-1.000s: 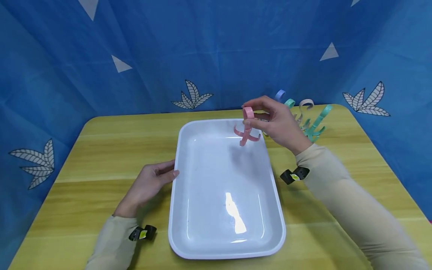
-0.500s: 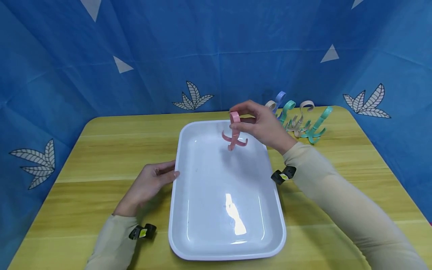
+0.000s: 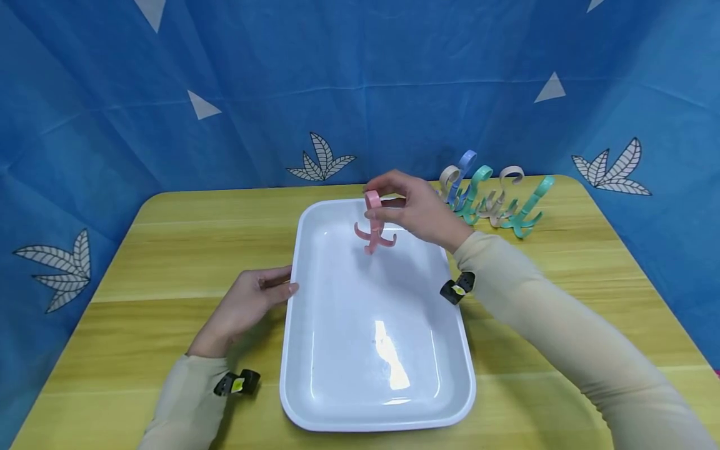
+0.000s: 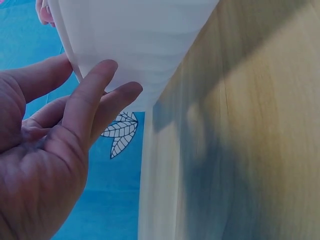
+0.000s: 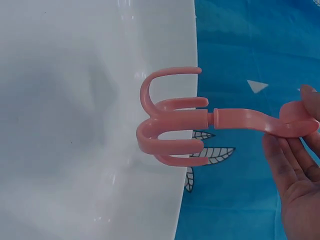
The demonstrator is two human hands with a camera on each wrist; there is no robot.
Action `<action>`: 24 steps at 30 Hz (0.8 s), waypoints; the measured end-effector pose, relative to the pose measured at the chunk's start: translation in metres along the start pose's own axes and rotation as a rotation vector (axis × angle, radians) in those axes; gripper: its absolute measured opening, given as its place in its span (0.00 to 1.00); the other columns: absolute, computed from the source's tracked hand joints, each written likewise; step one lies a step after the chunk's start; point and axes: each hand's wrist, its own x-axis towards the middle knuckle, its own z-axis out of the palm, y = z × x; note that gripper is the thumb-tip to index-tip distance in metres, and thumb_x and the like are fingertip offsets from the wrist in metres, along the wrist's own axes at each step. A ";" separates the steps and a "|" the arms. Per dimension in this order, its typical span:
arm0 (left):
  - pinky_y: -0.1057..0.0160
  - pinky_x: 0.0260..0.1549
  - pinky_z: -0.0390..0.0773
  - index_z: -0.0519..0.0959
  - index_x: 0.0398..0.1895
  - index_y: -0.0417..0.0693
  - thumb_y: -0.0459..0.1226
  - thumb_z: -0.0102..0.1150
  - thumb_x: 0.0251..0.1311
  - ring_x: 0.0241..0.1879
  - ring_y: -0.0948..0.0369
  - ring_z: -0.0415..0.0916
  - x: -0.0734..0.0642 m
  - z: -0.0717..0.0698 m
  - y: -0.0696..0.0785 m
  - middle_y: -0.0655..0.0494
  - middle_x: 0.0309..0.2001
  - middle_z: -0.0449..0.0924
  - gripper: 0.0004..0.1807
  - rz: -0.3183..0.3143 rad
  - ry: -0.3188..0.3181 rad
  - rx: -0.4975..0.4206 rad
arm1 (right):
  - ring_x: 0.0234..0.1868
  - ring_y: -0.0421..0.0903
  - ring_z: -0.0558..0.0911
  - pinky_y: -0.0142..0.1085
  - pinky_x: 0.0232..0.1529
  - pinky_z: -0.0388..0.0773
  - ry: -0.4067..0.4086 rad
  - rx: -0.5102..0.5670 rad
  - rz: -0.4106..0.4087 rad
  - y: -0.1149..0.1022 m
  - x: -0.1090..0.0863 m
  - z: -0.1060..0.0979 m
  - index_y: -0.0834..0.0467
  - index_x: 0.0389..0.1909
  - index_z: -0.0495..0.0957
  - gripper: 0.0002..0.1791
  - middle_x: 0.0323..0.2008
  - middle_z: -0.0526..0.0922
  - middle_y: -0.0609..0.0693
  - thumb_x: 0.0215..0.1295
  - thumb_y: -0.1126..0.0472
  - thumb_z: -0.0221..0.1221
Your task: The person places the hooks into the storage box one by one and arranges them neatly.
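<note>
My right hand [image 3: 419, 209] pinches the curled top of a pink multi-prong hanging hook [image 3: 374, 234] between thumb and fingers. The hook hangs upright over the far part of a white tray [image 3: 337, 325], its prongs lowest and apart from the tray floor. In the right wrist view, the pink hook [image 5: 175, 120] shows a short shaft and upturned prongs. My left hand [image 3: 244, 306] holds the tray's left rim. In the left wrist view, the fingers of my left hand [image 4: 55, 145] touch the tray's outer wall [image 4: 135, 45], with the thumb at the rim.
Several similar hooks stand at the table's back right: a blue one [image 3: 465, 165], green ones [image 3: 478, 181] [image 3: 529, 209] and beige ones [image 3: 450, 175] [image 3: 497, 203]. The wooden table [image 3: 197, 250] meets a blue patterned curtain [image 3: 253, 112] behind.
My right hand has moved left with the pink hook, further over the tray, bringing the hooks behind it into view. The left hand and tray have stayed in place.
</note>
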 end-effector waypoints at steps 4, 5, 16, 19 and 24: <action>0.60 0.50 0.81 0.71 0.66 0.35 0.38 0.60 0.68 0.56 0.51 0.76 0.000 0.000 0.002 0.41 0.62 0.73 0.26 0.003 -0.002 -0.007 | 0.53 0.45 0.78 0.37 0.51 0.81 -0.026 -0.047 -0.019 0.001 0.005 0.007 0.57 0.56 0.77 0.22 0.50 0.77 0.48 0.61 0.62 0.69; 0.60 0.50 0.81 0.71 0.66 0.35 0.38 0.60 0.68 0.56 0.50 0.76 -0.001 0.000 0.003 0.41 0.62 0.73 0.26 0.002 -0.001 -0.011 | 0.53 0.45 0.78 0.36 0.52 0.81 -0.032 -0.059 -0.026 0.002 0.006 0.009 0.57 0.56 0.77 0.22 0.50 0.77 0.48 0.61 0.62 0.69; 0.59 0.49 0.81 0.71 0.66 0.36 0.37 0.59 0.69 0.55 0.51 0.76 0.000 0.002 0.001 0.42 0.62 0.73 0.25 -0.008 -0.004 -0.001 | 0.52 0.43 0.77 0.33 0.52 0.79 -0.060 -0.122 -0.042 -0.002 0.021 0.031 0.60 0.56 0.77 0.23 0.49 0.77 0.47 0.60 0.63 0.69; 0.59 0.48 0.81 0.70 0.67 0.36 0.37 0.58 0.69 0.55 0.51 0.77 0.001 0.001 0.002 0.42 0.62 0.73 0.25 -0.012 -0.010 -0.005 | 0.52 0.43 0.76 0.32 0.54 0.78 -0.075 -0.143 -0.052 -0.002 0.024 0.035 0.60 0.56 0.76 0.23 0.49 0.76 0.47 0.61 0.63 0.69; 0.60 0.48 0.81 0.70 0.67 0.37 0.36 0.58 0.69 0.54 0.52 0.78 0.002 0.000 0.004 0.43 0.61 0.74 0.25 -0.030 -0.023 0.011 | 0.52 0.42 0.75 0.33 0.56 0.76 -0.101 -0.198 -0.078 0.000 0.031 0.043 0.59 0.57 0.76 0.24 0.48 0.74 0.46 0.60 0.60 0.70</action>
